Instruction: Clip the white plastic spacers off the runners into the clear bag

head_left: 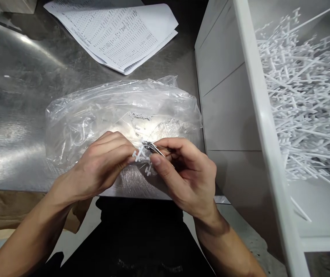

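Fingers [119,144] of my left grip [101,163] press together on a branching white plastic piece [138,154], its thin stems crossed by short stubby bars. My right grip [188,175] pinches a small, shiny metal clipper [155,149] between thumb and fingers, tip pointed at the piece; from here I cannot tell whether they touch. Part of the piece is hidden by my hands.

Beneath both grips lies a crinkled, glossy clear plastic bag [75,121], spread across a scuffed steel counter [12,111]. Just beyond the clipper I see tiny pale bits [141,115], though whether they sit in or on the bag I can't make out. Folded printed sheets [115,36] lie farther back.

Close on my right, a smooth white bin [228,104] walls off that side, heaped with tangled, spiky white sticks [312,92]. Creased brown paper or card [3,209] shows below the counter's edge, left.
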`<state>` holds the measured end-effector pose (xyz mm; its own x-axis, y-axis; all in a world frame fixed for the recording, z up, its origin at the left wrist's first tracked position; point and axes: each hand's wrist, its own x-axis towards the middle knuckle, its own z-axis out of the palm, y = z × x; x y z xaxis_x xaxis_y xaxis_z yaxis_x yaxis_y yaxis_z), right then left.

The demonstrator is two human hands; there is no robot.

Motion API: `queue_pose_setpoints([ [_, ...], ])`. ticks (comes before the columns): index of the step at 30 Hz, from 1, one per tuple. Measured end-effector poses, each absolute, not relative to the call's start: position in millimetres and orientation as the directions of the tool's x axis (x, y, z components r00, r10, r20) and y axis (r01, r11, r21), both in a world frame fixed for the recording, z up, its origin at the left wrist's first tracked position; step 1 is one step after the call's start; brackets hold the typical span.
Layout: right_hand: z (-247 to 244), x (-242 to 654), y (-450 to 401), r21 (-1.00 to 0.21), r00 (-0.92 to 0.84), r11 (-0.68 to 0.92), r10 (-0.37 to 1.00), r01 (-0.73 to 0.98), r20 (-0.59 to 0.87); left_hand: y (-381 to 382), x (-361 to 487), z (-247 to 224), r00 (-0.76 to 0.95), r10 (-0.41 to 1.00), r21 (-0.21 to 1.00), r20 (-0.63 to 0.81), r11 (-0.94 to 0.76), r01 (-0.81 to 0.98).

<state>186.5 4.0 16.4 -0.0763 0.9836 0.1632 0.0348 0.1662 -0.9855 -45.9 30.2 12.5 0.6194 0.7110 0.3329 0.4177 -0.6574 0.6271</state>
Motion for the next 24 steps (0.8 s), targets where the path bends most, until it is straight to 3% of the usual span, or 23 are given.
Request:
queue_pose_setpoints([
  [9,15.6,184.7,5.2,-0.992,-0.068,0.119,0.990,-0.040,0.122,31.6,-46.3,15.5,0.629,0.707,0.640,0.324,-0.653,0.405],
  [20,16.9,184.4,4.3,-0.990,-0.111,0.143,0.984,0.001,0.142,32.5,-45.8,23.5,0.647,0.726,0.732,0.233,-0.569,0.374],
  [24,16.0,183.0,7.1,-0.998,-0.081,0.046,0.996,-0.036,0.049,33.6,-44.8,29.3,0.657,0.735,0.790,0.168,-0.499,0.357],
])
